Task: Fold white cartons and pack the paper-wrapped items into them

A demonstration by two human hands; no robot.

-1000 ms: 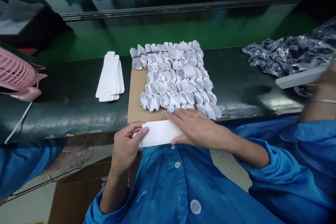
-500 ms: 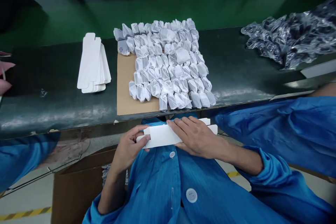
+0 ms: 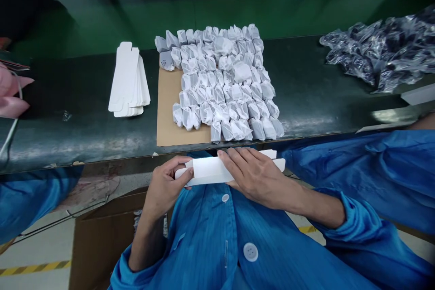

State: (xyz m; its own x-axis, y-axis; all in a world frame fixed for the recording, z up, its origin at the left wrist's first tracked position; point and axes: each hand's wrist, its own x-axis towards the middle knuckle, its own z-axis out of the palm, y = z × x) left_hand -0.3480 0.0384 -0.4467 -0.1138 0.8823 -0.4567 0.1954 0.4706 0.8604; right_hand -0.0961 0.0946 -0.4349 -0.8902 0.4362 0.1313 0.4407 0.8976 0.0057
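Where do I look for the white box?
Find the dark green table, then look just this side of its near edge. The left hand and right hand hold the white box there. Unlike the flat cartons stacked on the table, it's opened into shape.

Left hand [image 3: 170, 186] curled in pinch; right hand [image 3: 256, 173] nearby, palm-down, lightly arched.

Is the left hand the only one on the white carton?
No, the left hand grips one end of the white carton while the right hand lies across it.
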